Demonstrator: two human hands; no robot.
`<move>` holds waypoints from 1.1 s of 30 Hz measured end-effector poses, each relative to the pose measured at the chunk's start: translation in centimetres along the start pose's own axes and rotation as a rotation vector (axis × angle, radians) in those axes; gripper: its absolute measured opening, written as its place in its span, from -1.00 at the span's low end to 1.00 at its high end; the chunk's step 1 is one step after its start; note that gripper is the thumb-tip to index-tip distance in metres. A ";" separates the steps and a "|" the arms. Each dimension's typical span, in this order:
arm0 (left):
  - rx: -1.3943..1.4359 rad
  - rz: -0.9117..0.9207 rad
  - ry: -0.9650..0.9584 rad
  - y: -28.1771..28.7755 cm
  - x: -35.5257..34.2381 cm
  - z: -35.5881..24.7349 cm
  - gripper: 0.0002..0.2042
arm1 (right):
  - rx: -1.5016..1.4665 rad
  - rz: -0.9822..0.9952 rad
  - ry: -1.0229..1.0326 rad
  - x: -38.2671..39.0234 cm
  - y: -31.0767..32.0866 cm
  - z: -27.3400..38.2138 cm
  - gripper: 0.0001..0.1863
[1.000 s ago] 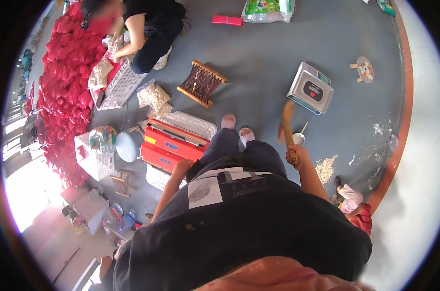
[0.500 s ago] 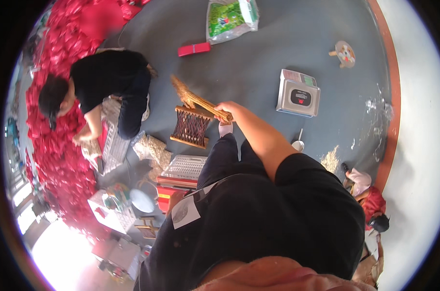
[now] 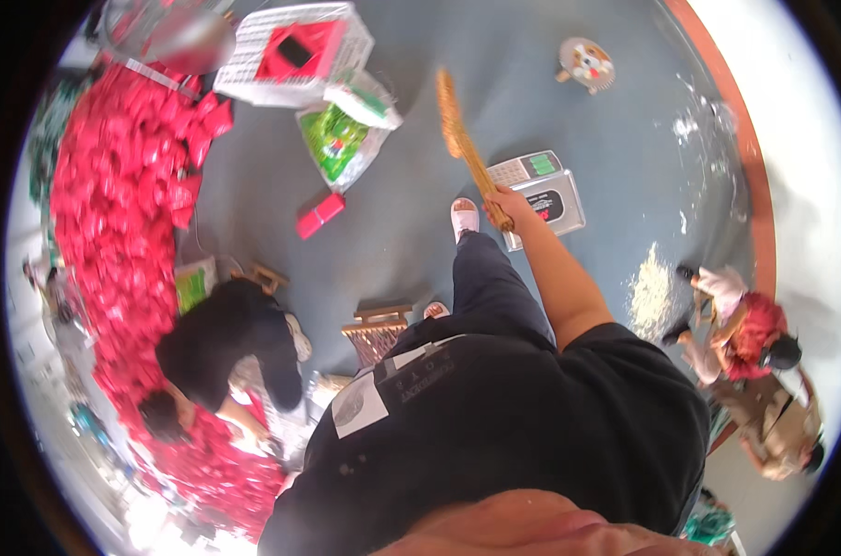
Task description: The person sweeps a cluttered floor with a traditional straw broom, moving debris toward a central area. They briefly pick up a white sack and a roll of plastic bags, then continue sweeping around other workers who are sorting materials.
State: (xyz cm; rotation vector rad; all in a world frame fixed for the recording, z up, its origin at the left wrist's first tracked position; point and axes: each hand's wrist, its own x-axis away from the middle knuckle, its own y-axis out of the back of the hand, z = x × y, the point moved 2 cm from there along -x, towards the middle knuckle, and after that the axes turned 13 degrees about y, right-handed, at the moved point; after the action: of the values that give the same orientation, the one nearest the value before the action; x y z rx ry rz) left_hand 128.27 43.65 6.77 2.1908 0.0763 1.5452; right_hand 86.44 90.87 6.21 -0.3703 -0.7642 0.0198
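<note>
Floor layout around the scale

The scale [image 3: 543,193] lies right of the packet [image 3: 320,215]; the basket [image 3: 290,51] sits far left, the stool [image 3: 378,329] near.

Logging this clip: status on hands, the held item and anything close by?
Right hand shut on broom, raised over the floor. Left hand not in view. Grey scale beside the hand.

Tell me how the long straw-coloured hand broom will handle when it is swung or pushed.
The long straw-coloured hand broom probably feels light: the right hand alone holds it out by one end. It stays nearly straight, so the bundle seems fairly stiff. The tip may flex when pushed.
</note>
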 end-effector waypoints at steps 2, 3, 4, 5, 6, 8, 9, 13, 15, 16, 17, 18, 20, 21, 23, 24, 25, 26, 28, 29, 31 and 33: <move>-0.044 0.014 -0.041 1.4 -3.4 -8.0 -0.76 | -0.141 0.006 0.011 -3.5 1.1 3.7 -0.71; -0.050 0.030 -0.056 2.4 -4.6 -11.8 -0.76 | -0.238 0.025 0.008 -5.4 2.4 4.0 -0.70; 0.011 0.070 -0.081 3.2 -5.3 -15.7 -0.77 | -0.254 0.038 -0.029 -7.3 2.8 5.7 -0.71; 0.127 0.166 -0.106 4.0 -6.2 -20.3 -0.77 | -0.276 0.019 -0.036 -9.6 4.4 6.6 -0.71; 0.316 0.325 -0.118 4.8 -7.4 -25.2 -0.77 | -0.301 -0.001 -0.041 -11.5 6.2 7.6 -0.71; 0.569 0.587 -0.110 5.2 -8.1 -35.8 -0.77 | -0.404 -0.155 -0.047 -13.5 10.2 9.8 -0.73; 0.118 0.086 -0.157 4.1 -6.9 -41.1 -0.76 | -0.458 -0.233 -0.061 -13.7 11.9 10.4 -0.74; 0.000 0.448 -0.083 5.5 -11.7 -50.2 -0.77 | -0.841 -0.437 0.000 -13.2 23.7 11.7 -0.72; -0.269 0.401 -0.133 4.9 -16.6 -53.3 -0.77 | -0.826 -0.678 0.087 -11.3 28.5 13.7 -0.77; -0.431 0.307 -0.203 4.4 -18.2 -55.1 -0.77 | -0.683 -0.735 0.138 -10.6 30.0 14.9 -0.77; -0.560 0.253 -0.252 4.0 -20.0 -57.3 -0.78 | -0.544 -0.800 0.181 -9.5 31.3 16.1 -0.77; -0.633 0.248 -0.272 3.6 -21.9 -59.4 -0.78 | -0.458 -0.832 0.210 -8.3 32.5 17.5 -0.73; -0.762 0.249 -0.298 3.7 -25.9 -63.5 -0.78 | -0.377 -0.870 0.251 -5.6 33.4 21.0 -0.66; -0.803 0.256 -0.296 4.4 -27.9 -65.6 -0.78 | -0.374 -0.872 0.261 -3.8 33.4 23.4 -0.64; -0.879 0.270 -0.282 5.9 -31.4 -70.4 -0.78 | -0.394 -0.914 0.237 -0.9 32.6 25.5 -0.59; -0.902 0.276 -0.274 6.5 -33.3 -73.4 -0.78 | -0.419 -0.944 0.237 -0.6 32.4 27.0 -0.56; -0.887 0.288 -0.255 7.0 -35.6 -76.4 -0.78 | -0.445 -0.966 0.257 -1.1 32.7 29.3 -0.54; -0.847 0.304 -0.212 8.3 -37.6 -79.2 -0.78 | -0.423 -0.922 0.261 -2.5 32.5 30.8 -0.53; -0.607 0.377 -0.006 12.4 -40.6 -85.5 -0.78 | -0.371 -0.771 0.276 -7.9 33.6 35.1 -0.51; -0.446 0.234 -0.116 7.5 -39.8 -93.1 -0.79 | -0.337 -0.868 0.290 -7.9 32.9 36.4 -0.50; -0.272 0.180 -0.230 -3.9 -30.0 -109.6 -0.82 | -0.411 -0.929 0.315 -7.0 34.0 37.1 -0.52; -0.308 0.166 -0.381 -9.8 -22.2 -117.7 -0.84 | -0.473 -0.881 0.350 -9.4 36.3 40.1 -0.54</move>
State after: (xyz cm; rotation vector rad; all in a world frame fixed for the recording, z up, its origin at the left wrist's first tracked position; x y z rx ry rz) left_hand 15.63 84.77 14.79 2.2346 -0.4433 1.1025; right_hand 56.57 136.28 14.20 -0.4413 -0.5243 -1.0425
